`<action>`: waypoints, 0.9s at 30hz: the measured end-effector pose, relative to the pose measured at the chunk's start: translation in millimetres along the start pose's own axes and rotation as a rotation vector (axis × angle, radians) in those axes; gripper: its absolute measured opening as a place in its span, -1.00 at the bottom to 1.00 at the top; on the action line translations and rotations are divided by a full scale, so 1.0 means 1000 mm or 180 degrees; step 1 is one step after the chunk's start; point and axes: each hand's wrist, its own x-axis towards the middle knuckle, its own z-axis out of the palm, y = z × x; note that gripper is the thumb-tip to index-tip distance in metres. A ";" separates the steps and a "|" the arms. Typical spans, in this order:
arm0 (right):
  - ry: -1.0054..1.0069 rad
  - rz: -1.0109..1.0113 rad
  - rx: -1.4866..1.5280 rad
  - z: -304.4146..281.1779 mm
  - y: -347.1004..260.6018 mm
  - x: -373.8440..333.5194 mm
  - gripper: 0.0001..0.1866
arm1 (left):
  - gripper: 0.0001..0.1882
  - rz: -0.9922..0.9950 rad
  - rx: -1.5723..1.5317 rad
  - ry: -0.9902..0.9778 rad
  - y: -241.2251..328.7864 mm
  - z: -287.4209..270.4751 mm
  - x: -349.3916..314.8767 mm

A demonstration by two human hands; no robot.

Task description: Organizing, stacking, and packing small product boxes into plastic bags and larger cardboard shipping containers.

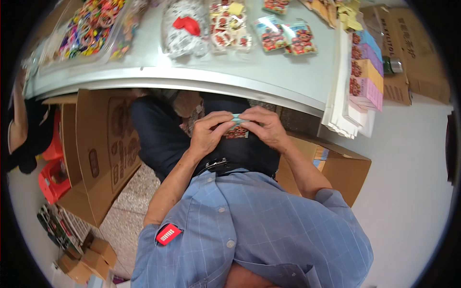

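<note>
Both of this person's hands are busy with one small printed packet (237, 133), held over the lap just off the middle of the tabletop's near edge and not resting on the tabletop (144, 53) at all. The left hand (209, 133) pinches the packet's pale blue top edge between thumb and bent fingers; the right hand (267, 127) does the same from the other side, so the two thumbs come close together. The lower, red-patterned part hangs free beneath.

To my eye, this is the step of working the packet's top edge, though from here I can't tell whether it is being pressed together or parted. Either way, the next move calls for an even pinch on both sides, with the packet kept upright so that nothing inside spills.

Up on the tabletop, similar packets (303, 39) lie toward the right edge, well back from the near one. Left of them sit a clear bag of small red-and-white pieces (230, 39) and a clear bag with a red piece on top (184, 47); near the left edge stands a clear tub of bright rings (91, 31). Pastel boxes (369, 91) line the right edge.
</note>
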 end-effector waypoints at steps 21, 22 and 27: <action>0.2114 0.0743 -0.2539 -0.161 -0.062 0.090 -0.11 | -0.74 -0.0954 -0.1202 0.0460 0.055 0.027 0.035; 0.1898 0.1026 -0.2450 -0.159 -0.058 0.097 -0.09 | -0.74 -0.0943 -0.1194 0.0475 0.055 0.028 0.032; 0.1814 0.0938 -0.2114 -0.157 -0.052 0.108 -0.05 | -0.77 -0.1096 -0.1087 0.0497 0.055 0.025 0.023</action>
